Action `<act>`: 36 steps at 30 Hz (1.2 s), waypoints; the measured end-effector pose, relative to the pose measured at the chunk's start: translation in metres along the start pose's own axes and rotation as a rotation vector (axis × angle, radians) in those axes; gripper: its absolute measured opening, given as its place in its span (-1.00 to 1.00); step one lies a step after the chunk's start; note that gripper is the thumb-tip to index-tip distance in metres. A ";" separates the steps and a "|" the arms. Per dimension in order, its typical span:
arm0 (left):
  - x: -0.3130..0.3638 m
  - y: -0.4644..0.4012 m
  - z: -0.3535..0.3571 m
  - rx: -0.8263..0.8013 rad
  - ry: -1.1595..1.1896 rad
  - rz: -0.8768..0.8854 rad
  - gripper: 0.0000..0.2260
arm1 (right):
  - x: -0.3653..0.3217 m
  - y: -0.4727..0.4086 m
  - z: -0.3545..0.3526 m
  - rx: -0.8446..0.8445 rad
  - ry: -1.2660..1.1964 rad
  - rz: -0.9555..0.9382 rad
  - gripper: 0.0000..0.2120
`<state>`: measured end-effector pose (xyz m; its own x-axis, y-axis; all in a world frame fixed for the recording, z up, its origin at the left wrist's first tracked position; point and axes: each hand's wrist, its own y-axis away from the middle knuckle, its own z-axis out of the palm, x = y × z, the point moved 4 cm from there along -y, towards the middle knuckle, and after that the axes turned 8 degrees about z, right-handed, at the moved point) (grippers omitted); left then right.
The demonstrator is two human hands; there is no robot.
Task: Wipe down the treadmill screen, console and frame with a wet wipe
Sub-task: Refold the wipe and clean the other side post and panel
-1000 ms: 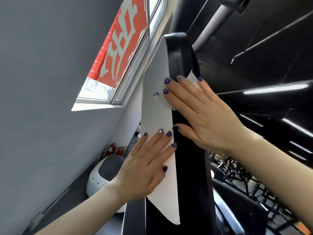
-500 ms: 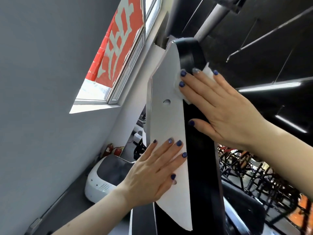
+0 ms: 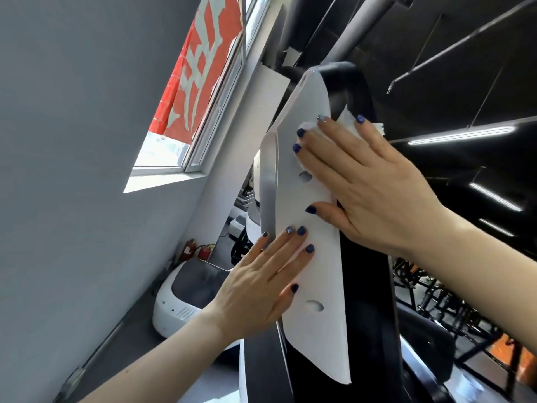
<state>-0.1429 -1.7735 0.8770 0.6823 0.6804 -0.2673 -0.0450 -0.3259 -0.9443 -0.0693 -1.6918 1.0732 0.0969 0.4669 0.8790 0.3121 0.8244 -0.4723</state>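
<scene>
The treadmill's upright frame rises through the middle of the view, with a white side panel [image 3: 319, 330] and a black column [image 3: 366, 301] behind it. My right hand [image 3: 369, 184] lies flat on the upper part of the white panel and presses a white wet wipe [image 3: 347, 119] against it; the wipe's crumpled edge sticks out past my fingertips. My left hand [image 3: 261, 286] rests flat and open on the panel's lower left edge, fingers spread. Two round holes show in the panel, one by each hand.
A grey wall fills the left side, with a window [image 3: 186, 146] and a red banner [image 3: 200, 68] above. A white and grey machine housing [image 3: 180, 298] sits on the floor below, with red fire extinguishers [image 3: 197, 251] behind. Dark gym equipment [image 3: 436, 301] stands at right under ceiling lights.
The view has shifted, so the frame now sits further right and lower. My right hand with the wipe has slid left from the black edge onto the white panel. My left hand keeps its place.
</scene>
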 end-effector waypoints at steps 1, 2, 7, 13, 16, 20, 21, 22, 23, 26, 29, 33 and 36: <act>-0.001 0.000 -0.001 -0.006 0.003 0.004 -0.46 | 0.001 0.001 -0.001 0.001 0.010 -0.015 -0.35; -0.001 0.000 -0.002 -0.013 0.006 0.007 -0.46 | 0.001 0.002 -0.002 0.005 0.018 -0.025 -0.37; 0.002 0.009 0.000 -0.060 0.015 -0.002 -0.41 | -0.002 0.001 -0.008 0.001 0.023 -0.026 -0.36; 0.009 0.024 0.011 -0.044 0.052 -0.028 -0.36 | -0.003 -0.005 -0.014 -0.020 0.008 -0.038 -0.35; 0.010 0.026 0.016 -0.019 0.059 -0.040 -0.33 | -0.012 -0.019 -0.011 -0.064 0.046 -0.028 -0.34; 0.012 0.027 0.021 0.001 0.066 -0.059 -0.35 | -0.025 -0.039 -0.006 -0.134 0.189 -0.030 -0.31; 0.013 0.026 0.022 0.006 0.065 -0.061 -0.37 | -0.027 -0.046 -0.004 -0.146 0.219 -0.030 -0.31; 0.013 0.026 0.023 0.011 0.064 -0.063 -0.38 | -0.030 -0.053 -0.002 -0.163 0.245 -0.027 -0.31; 0.014 0.026 0.024 0.017 0.064 -0.065 -0.38 | -0.031 -0.061 0.000 -0.186 0.268 -0.021 -0.30; 0.015 0.027 0.024 0.024 0.064 -0.067 -0.38 | -0.035 -0.078 0.005 -0.255 0.309 -0.019 -0.22; 0.016 0.027 0.022 0.010 0.052 -0.069 -0.36 | -0.034 -0.074 0.002 -0.257 0.296 -0.040 -0.22; 0.017 0.035 0.024 -0.029 0.053 -0.084 -0.37 | -0.029 -0.040 -0.005 -0.177 0.219 -0.069 -0.30; 0.018 0.040 0.025 -0.031 0.073 -0.095 -0.37 | -0.020 -0.007 -0.008 -0.141 0.130 -0.068 -0.32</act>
<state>-0.1507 -1.7573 0.8293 0.7336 0.6601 -0.1615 0.0443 -0.2836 -0.9579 -0.0660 -1.7093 1.0592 0.1893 0.3591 0.9139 0.4503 0.7954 -0.4057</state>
